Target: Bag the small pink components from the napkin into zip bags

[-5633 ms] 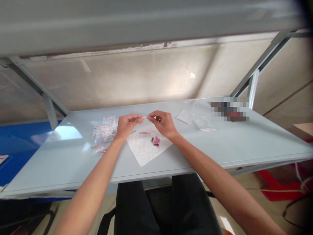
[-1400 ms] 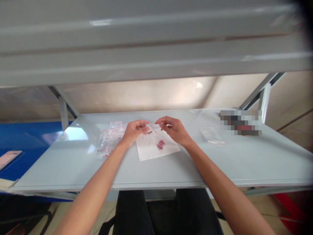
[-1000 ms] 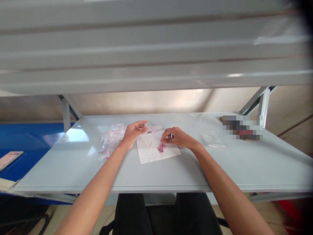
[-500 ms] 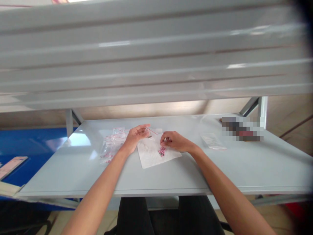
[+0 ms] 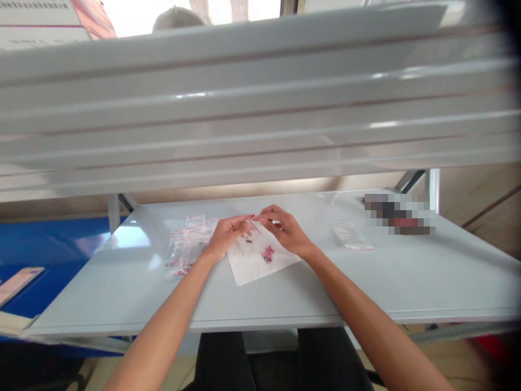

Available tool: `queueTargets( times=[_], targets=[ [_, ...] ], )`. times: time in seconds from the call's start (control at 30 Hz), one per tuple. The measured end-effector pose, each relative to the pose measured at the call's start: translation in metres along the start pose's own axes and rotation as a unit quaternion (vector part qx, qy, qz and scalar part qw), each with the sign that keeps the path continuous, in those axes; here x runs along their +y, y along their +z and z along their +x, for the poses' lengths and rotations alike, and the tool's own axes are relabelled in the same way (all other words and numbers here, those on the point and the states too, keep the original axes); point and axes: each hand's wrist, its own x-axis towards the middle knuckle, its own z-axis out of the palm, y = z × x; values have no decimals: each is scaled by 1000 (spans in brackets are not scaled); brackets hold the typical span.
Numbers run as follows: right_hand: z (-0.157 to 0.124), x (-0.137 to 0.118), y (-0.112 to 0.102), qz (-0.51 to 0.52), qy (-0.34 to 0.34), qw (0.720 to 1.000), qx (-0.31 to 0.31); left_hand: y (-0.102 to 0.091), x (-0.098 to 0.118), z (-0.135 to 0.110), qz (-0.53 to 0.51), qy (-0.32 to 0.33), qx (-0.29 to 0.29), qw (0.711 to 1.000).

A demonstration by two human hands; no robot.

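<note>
A wide steel shelf beam (image 5: pixel 244 114) crosses the top of the view, and under it lies the pale grey-blue surface (image 5: pixel 366 282) of a metal rack, with a blue panel (image 5: pixel 52 252) showing beyond its left end. Near the middle of the surface, a sheet of white paper (image 5: pixel 254 269) lies at a slight angle. On it sit a small cluster of pink components (image 5: pixel 267 253) and, nearer the hands, a small dark piece (image 5: pixel 248 240).

Both hands are raised over the top edge of the paper, fingers reaching toward each other. The left hand (image 5: pixel 228 237) and the right hand (image 5: pixel 285 231) nearly meet at the fingertips, around a thin red strip (image 5: pixel 254 226). The strip lies right at the fingertips, but at this size I cannot tell whether either hand is actually pinching it. Neither hand is spread flat, and they are not pressed together.

To the left of the paper, a heap of clear zip bags (image 5: pixel 187 244) with red-striped tops holds pink contents, so not everything is out on the sheet. Only a few pieces lie unpacked. Off to the right, a flat clear bag (image 5: pixel 350 236) lies apart, and beyond it sits a pixelated, unreadable object (image 5: pixel 399 214).
</note>
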Motion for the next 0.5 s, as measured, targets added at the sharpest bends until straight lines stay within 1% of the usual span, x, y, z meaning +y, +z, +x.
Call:
queueTargets(
  times=[0.03, 0.07, 0.13, 0.2, 0.27, 0.37, 0.5],
  targets=[
    [0, 1, -5, -1, 12, 1000, -3, -1, 0, 0, 2, 6, 10, 1000],
    [0, 3, -11, -4, 23, 999, -21, -1, 0, 1, 3, 13, 19, 1000],
    [-2, 7, -22, -22, 45, 994, -94, -2, 0, 1, 2, 24, 34, 999],
    [-4, 11, -31, -47, 64, 981, -177, -3, -1, 2, -1, 29, 43, 999],
    [-6, 15, -35, -63, 80, 969, -224, -3, -1, 2, -10, 28, 49, 998],
    [-7, 18, -33, -73, 90, 961, -250, -2, -2, 2, -21, 15, 56, 998],
    [-7, 16, -29, -87, 102, 960, -244, -1, -3, 2, -2, -8, 52, 999]
  ],
)
